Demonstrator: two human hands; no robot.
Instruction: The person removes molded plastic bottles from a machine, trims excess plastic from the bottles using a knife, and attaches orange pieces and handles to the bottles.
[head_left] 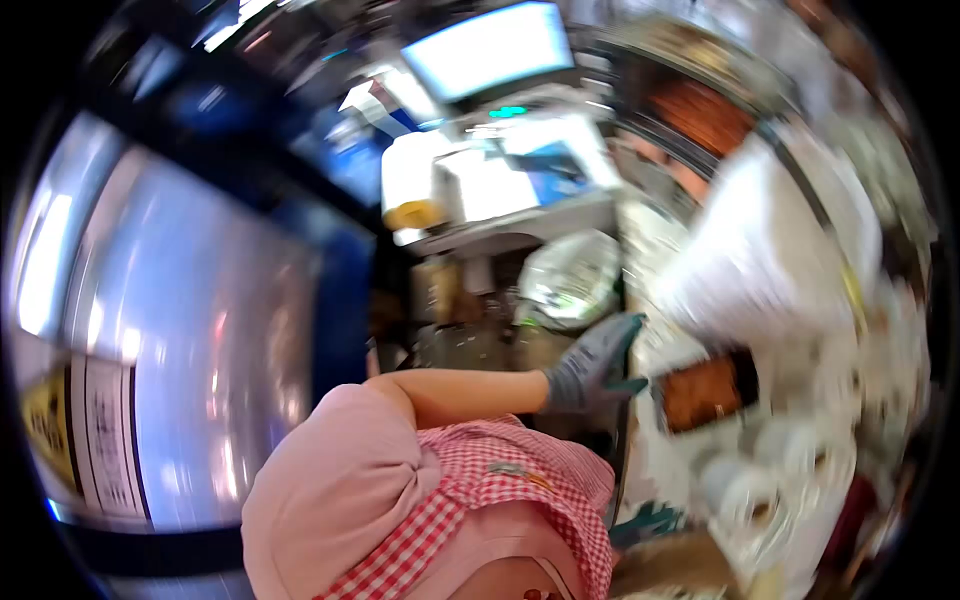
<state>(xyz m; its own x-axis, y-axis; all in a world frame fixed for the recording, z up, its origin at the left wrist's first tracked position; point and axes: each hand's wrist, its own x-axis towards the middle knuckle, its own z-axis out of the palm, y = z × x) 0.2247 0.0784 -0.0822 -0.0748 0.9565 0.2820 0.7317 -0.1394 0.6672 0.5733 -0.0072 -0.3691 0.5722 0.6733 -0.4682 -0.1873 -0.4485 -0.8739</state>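
Observation:
My left hand (600,368), in a grey glove with green fingers, is at the work table's left edge, its fingers apart and nothing between them. To its right lies a dark tray (706,392) with orange-brown contents, not touching the hand. Lower down, my right hand (648,524) shows only in part beside the checked apron, its green glove fingers spread near a brown surface. Nothing shows in that hand. Blur hides finer detail of both gloves.
A large white bag (765,245) stands on the right, with white rolls (745,495) below it. Ahead are a desk (520,222) with papers and a lit screen (490,50). A clear plastic bag (570,278) sits below the desk. A shiny metal surface (210,300) fills the left.

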